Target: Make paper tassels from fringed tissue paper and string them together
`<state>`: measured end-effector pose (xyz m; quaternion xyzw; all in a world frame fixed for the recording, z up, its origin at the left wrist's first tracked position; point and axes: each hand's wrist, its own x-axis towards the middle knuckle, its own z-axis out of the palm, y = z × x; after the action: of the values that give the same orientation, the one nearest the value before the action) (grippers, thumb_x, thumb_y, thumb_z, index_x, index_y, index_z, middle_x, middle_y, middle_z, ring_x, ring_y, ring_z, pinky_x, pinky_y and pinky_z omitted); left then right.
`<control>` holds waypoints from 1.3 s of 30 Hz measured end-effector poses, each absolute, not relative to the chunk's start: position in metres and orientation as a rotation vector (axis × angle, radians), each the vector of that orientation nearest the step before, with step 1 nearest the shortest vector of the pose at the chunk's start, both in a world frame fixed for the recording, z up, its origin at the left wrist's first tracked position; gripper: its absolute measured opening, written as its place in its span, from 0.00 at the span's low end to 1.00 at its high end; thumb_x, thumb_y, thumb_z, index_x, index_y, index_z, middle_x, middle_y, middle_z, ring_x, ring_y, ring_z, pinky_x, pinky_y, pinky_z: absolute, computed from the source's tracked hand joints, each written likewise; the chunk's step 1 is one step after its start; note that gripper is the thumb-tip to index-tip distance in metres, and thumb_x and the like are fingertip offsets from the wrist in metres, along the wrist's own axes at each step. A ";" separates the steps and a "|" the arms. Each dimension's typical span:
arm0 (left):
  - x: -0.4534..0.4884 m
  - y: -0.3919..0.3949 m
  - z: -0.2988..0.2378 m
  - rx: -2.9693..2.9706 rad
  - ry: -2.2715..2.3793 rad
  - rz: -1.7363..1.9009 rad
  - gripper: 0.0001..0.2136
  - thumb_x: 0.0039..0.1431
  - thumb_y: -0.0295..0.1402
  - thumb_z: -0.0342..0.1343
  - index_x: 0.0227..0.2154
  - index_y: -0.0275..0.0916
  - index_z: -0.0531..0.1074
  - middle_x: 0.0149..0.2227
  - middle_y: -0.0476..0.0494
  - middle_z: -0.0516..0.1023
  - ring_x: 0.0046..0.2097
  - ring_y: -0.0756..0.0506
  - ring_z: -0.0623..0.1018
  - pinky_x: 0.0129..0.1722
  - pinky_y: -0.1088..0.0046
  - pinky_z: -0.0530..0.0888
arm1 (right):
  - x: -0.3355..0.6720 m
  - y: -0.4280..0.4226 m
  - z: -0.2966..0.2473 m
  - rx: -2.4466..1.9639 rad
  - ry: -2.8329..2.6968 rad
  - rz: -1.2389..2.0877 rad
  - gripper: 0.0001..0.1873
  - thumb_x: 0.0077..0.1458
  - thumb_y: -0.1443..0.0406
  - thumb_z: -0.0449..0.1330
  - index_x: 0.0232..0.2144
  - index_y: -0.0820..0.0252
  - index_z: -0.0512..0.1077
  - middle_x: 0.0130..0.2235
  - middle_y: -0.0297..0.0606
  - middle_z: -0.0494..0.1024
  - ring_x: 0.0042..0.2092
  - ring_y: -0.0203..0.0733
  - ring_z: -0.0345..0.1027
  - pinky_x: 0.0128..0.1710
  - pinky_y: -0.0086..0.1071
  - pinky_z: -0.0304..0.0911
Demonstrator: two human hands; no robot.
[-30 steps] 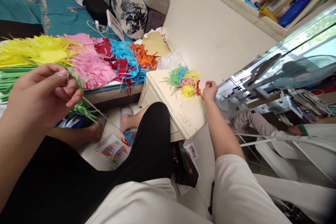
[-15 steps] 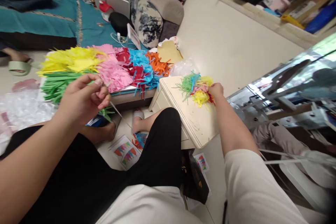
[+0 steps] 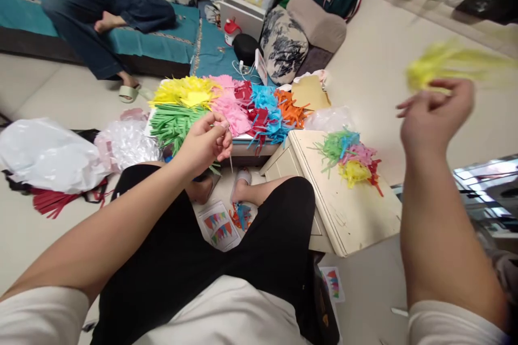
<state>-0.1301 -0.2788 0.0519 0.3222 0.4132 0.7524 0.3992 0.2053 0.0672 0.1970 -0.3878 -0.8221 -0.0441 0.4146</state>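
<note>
My left hand (image 3: 208, 143) is closed in a pinch around a thin white string (image 3: 231, 164), whose tail hangs down between my knees. Off to the right, my raised right hand (image 3: 439, 113) grips a yellow paper tassel (image 3: 441, 64), its strips smeared by motion. Below that hand, a small heap of mixed tassels (image 3: 356, 153) in green, blue, pink, yellow and red lies on a cream cabinet top (image 3: 356, 221). Just beyond my left hand are stacks of fringed paper: yellow tassels (image 3: 186, 90), green tassels (image 3: 178, 121), pink tassels (image 3: 232, 110), blue tassels (image 3: 267, 99) and orange tassels (image 3: 291, 110).
Printed sheets with coloured bunting (image 3: 218, 226) lie on the floor between my feet. Plastic bags (image 3: 52, 151) are at the left. Another person's legs (image 3: 101, 16) rest on the teal sofa (image 3: 178, 38). A dark bag (image 3: 324, 302) stands beside my right knee.
My right hand has lifted from the small heap on the cabinet and swung up to the right with a yellow tassel. My left hand still pinches the string. The view has turned left.
</note>
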 end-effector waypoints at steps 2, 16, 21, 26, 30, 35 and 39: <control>-0.130 -0.280 0.051 0.866 1.100 1.881 0.28 0.62 0.53 0.79 0.42 0.45 0.65 0.24 0.60 0.74 0.19 0.51 0.75 0.17 0.81 0.64 | 0.158 0.019 0.182 -0.833 -2.231 0.136 0.17 0.73 0.54 0.61 0.54 0.54 0.84 0.41 0.51 0.87 0.39 0.53 0.86 0.44 0.50 0.78; -0.134 -0.280 0.027 1.094 1.457 1.487 0.23 0.72 0.58 0.67 0.43 0.45 0.67 0.19 0.57 0.71 0.19 0.48 0.73 0.20 0.78 0.62 | -0.008 -0.093 0.033 -0.475 -2.272 1.536 0.15 0.49 0.49 0.73 0.32 0.49 0.78 0.28 0.31 0.79 0.31 0.44 0.72 0.35 0.38 0.70; -0.131 -0.278 0.025 1.176 1.494 1.416 0.22 0.71 0.56 0.68 0.42 0.43 0.70 0.23 0.55 0.73 0.21 0.47 0.76 0.21 0.75 0.64 | 0.006 -0.102 0.012 -0.435 -2.278 1.579 0.17 0.48 0.47 0.77 0.31 0.45 0.79 0.32 0.30 0.82 0.35 0.50 0.78 0.39 0.45 0.76; -0.128 -0.277 0.024 1.157 1.549 1.414 0.25 0.68 0.59 0.69 0.42 0.43 0.70 0.23 0.55 0.74 0.21 0.48 0.76 0.20 0.76 0.66 | 0.018 -0.105 0.007 -0.458 -2.278 1.583 0.13 0.52 0.50 0.77 0.32 0.45 0.80 0.29 0.31 0.83 0.32 0.51 0.81 0.36 0.46 0.78; -0.129 -0.280 0.025 1.120 1.533 1.470 0.26 0.69 0.62 0.67 0.45 0.44 0.69 0.18 0.54 0.74 0.17 0.49 0.71 0.19 0.80 0.59 | 0.049 -0.053 0.025 -0.628 -2.213 1.421 0.16 0.48 0.52 0.79 0.31 0.51 0.80 0.29 0.37 0.84 0.31 0.52 0.82 0.34 0.43 0.78; -0.128 -0.287 0.031 1.118 1.440 1.546 0.26 0.67 0.59 0.72 0.44 0.42 0.72 0.17 0.55 0.72 0.16 0.50 0.70 0.17 0.81 0.61 | 0.147 0.068 0.063 -1.314 -1.733 0.683 0.07 0.62 0.57 0.65 0.35 0.52 0.72 0.33 0.36 0.82 0.37 0.45 0.80 0.42 0.38 0.78; -0.126 -0.289 0.035 1.114 1.393 1.529 0.20 0.67 0.52 0.74 0.44 0.42 0.76 0.17 0.53 0.73 0.16 0.50 0.70 0.17 0.81 0.63 | 0.255 0.115 0.080 -1.624 -1.619 0.348 0.07 0.58 0.64 0.67 0.40 0.57 0.78 0.44 0.47 0.86 0.49 0.55 0.82 0.60 0.48 0.77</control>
<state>-0.1264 -0.2894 0.0352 0.4373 0.5469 0.6004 0.3861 0.2548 0.1153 0.0801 -0.6419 -0.6399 0.1374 0.3994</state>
